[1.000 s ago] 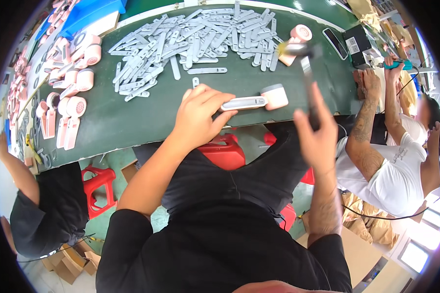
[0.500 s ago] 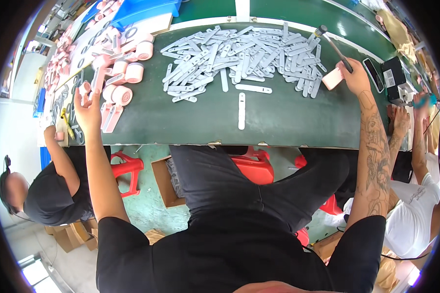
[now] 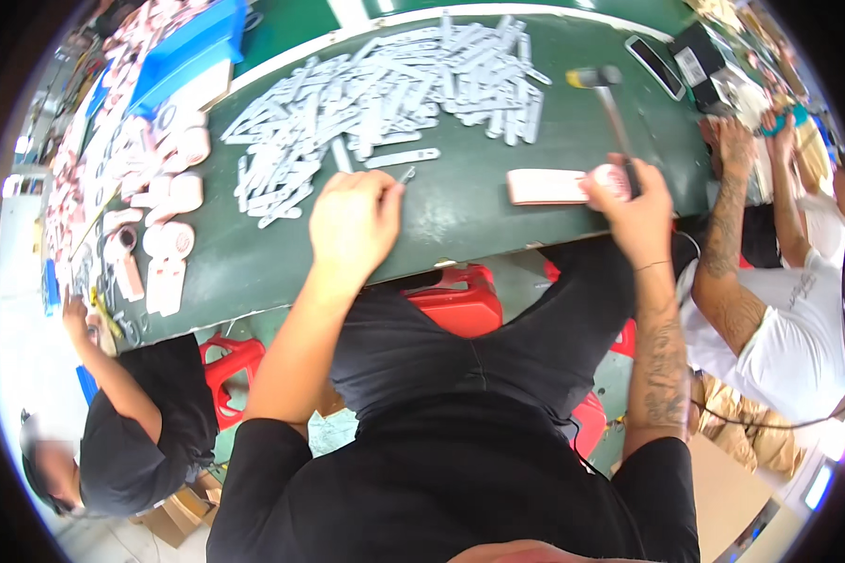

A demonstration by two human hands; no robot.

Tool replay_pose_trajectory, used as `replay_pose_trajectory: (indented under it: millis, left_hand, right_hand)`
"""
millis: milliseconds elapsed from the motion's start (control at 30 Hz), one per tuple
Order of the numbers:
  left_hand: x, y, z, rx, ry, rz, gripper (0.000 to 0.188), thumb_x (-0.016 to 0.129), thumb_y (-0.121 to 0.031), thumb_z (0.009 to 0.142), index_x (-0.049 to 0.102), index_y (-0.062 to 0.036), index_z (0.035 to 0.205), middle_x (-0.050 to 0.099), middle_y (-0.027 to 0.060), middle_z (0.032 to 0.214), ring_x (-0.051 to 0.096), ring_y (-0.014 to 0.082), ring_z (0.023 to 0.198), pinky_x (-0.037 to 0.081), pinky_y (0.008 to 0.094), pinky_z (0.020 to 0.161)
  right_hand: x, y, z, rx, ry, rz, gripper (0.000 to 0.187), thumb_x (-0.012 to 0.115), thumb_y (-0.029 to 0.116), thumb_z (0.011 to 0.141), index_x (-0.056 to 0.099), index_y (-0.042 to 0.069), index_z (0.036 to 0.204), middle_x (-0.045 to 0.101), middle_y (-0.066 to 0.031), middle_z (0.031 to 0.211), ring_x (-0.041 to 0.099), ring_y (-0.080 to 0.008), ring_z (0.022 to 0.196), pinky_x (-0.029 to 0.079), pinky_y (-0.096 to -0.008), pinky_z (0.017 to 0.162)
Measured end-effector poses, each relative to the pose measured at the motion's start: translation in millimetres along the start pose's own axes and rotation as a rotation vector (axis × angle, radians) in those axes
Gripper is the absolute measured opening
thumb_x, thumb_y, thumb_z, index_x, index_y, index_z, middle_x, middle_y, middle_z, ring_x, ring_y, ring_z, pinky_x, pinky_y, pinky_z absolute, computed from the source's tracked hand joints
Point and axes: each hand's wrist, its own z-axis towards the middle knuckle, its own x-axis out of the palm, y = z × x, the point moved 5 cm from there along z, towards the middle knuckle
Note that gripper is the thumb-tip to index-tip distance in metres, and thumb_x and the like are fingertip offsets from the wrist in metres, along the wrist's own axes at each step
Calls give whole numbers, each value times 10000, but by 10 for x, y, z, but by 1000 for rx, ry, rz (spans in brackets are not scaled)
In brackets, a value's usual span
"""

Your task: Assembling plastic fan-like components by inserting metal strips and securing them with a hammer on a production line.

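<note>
The green tabletop (image 3: 479, 206) carries a broad heap of grey strips (image 3: 394, 94) towards its far side; the left grip (image 3: 355, 220) is just in front, thumb and finger nearly together; the right grip (image 3: 637, 211), half curled, has hold of a pink handheld fan (image 3: 547, 186) by its round head, handle pointing left, and a hammer (image 3: 614, 124), head away; the left pinches a single grey strip (image 3: 407, 174), only its tip showing.
</note>
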Motion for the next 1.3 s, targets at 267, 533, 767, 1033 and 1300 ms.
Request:
replay_pose_trajectory:
  millis: [267, 533, 767, 1033, 1300]
  left_hand:
    - [-270, -737, 101, 276, 71, -437, 172, 672, 7, 1037, 772, -2, 1177, 732, 110, 987, 690, 251, 926, 545, 361, 888]
    - [-75, -516, 8, 59, -62, -508, 190, 643, 4, 1019, 762, -38, 1162, 672, 126, 946, 637, 333, 907, 504, 428, 866]
    - [157, -598, 216, 311, -36, -332, 165, 814, -204, 950, 821, -154, 1107, 673, 18, 895, 618, 257, 936, 416, 403, 895]
    - [347, -635, 701, 465, 355, -486, 146, 785, -147, 992, 834, -73, 1109, 657, 62, 850, 601, 258, 858, 483, 396, 789]
    - [399, -571, 604, 326, 367, -574, 199, 833, -167, 947, 876, -148, 1141, 693, 36, 925, 620, 234, 949, 542, 362, 840]
  right_hand:
    - [467, 714, -315, -29, 39, -23, 496, 1003, 322, 767, 819, 22, 1117, 637, -83, 957, 716, -230, 868, 602, -380, 790]
    - [711, 676, -711, -496, -217, 33, 360, 1011, 156, 754, 721, 88, 957, 728, -77, 1113, 781, -252, 820, 648, -357, 674]
    - [698, 522, -837, -687, -230, -62, 279, 991, 130, 769, 774, 112, 944, 743, -81, 1244, 787, -223, 774, 635, -338, 646]
    - [529, 603, -684, -705, -204, -44, 344, 998, 203, 757, 794, 102, 1015, 765, -108, 1264, 789, -216, 765, 624, -325, 618]
    - [507, 583, -621, -680, -120, -2, 350, 974, 159, 783, 800, 91, 1078, 800, -79, 1150, 805, -258, 889, 652, -346, 732]
